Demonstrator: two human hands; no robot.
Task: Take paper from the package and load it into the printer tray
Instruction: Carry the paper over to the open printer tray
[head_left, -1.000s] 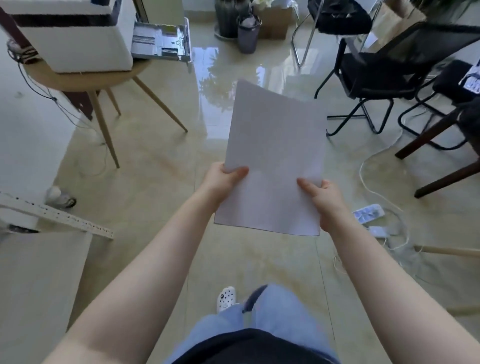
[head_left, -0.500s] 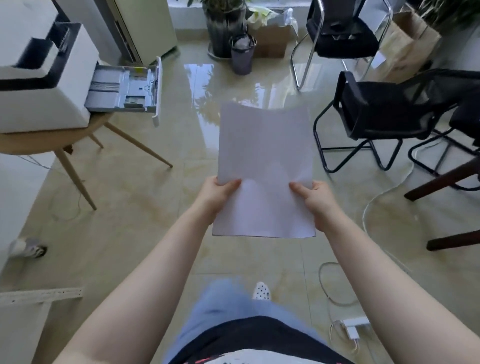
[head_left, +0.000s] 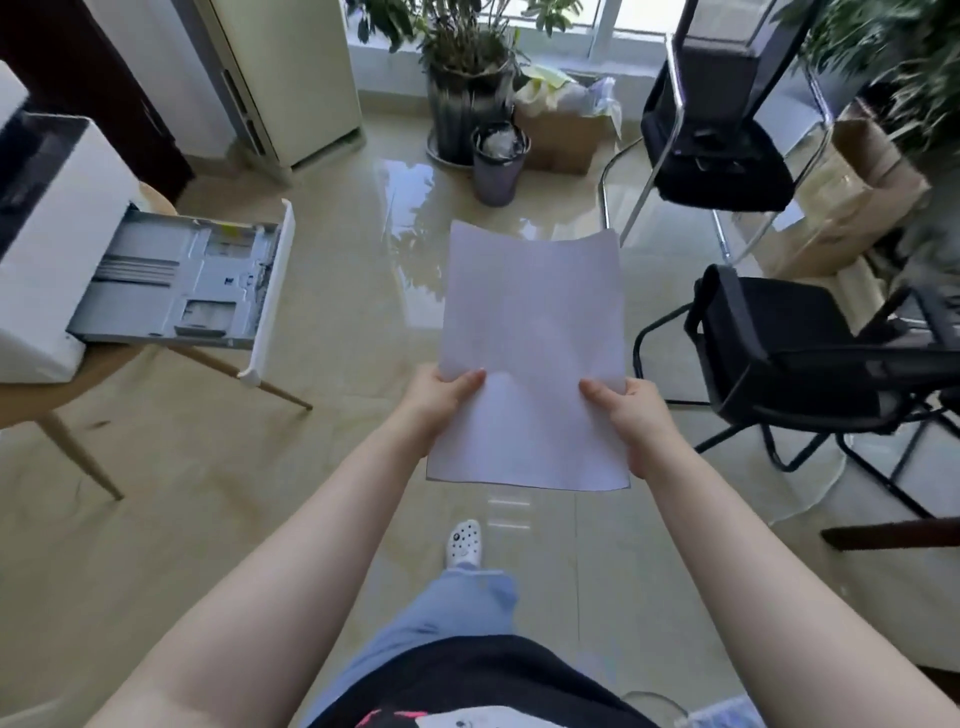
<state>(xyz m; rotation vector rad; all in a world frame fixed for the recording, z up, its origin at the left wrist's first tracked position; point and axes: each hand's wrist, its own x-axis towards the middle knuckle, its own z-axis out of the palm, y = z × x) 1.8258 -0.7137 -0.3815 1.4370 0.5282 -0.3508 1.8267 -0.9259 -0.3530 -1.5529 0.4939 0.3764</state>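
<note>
Nearest the body: left hand (head_left: 441, 395) and right hand (head_left: 631, 415) pinch paper (head_left: 530, 353) by its side edges, aloft over floor; farther left, printer tray (head_left: 176, 286) pulled open, empty; risk: limp far edge buckling on insertion

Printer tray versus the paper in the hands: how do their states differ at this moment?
The printer tray is pulled open and shows bare grey plastic; the paper is white, still outside it. The tray rests in the printer to the left; the paper is held in the air by the left hand and right hand. Both lie roughly flat, facing up.
</note>
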